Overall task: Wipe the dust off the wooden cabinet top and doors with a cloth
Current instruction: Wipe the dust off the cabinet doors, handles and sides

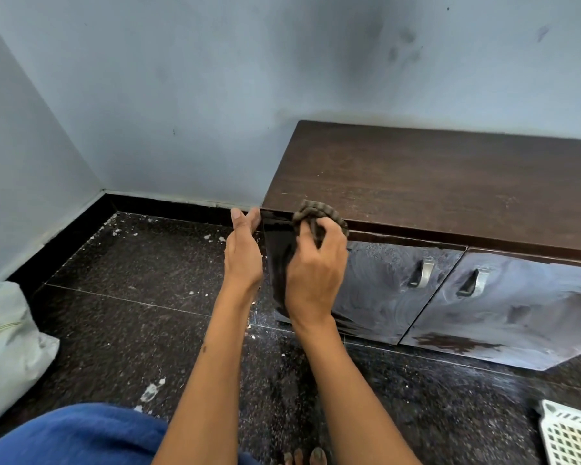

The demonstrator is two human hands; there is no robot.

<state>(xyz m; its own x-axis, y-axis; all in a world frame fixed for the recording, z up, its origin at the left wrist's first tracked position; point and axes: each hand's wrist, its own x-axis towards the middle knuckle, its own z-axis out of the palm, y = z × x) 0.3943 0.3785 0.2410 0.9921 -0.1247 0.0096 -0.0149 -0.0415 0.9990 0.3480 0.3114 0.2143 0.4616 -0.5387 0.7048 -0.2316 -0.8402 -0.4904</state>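
1. Step in hand, by my read: wiping the L door (376,290) of the wooden cabinet (433,182), near its top L corner, just under the front lip of the cabinet top.
2. Cloth (316,214): dark, ribbed, bunched into a wad. Sits at the 12 o'clock end of the right hand (316,273), against the upper edge of the door, touching the lip of the top.
3. R hand fingers curled round the wad, gripping it; back of hand faces cam, wrist at 6 o'clock, forearm running down toward the body.
4. Left hand (244,253) at 9 o'clock of the R hand, fingers straight & pressed together, tips at the cabinet's L front corner. Looks like bracing; actual contact w/ the corner hard to confirm.
5. Door state: strip by the L edge is dark & glossy, reads as wiped. Rest of L door and the R door (517,313) carry grey swirl marks round the two metal handles (423,273) — dust film left, I'd judge.
6. Doing it well: flatten the wad for more contact; go in overlapping strokes from 12 to 6 o'clock, working toward 3 o'clock; refold to a clean face; get round the handles.
7. Top shows faint pale specks near the front edge — prob. needs a pass too.
8. Floor (148,297): dark speckled tile w/ white flecks.
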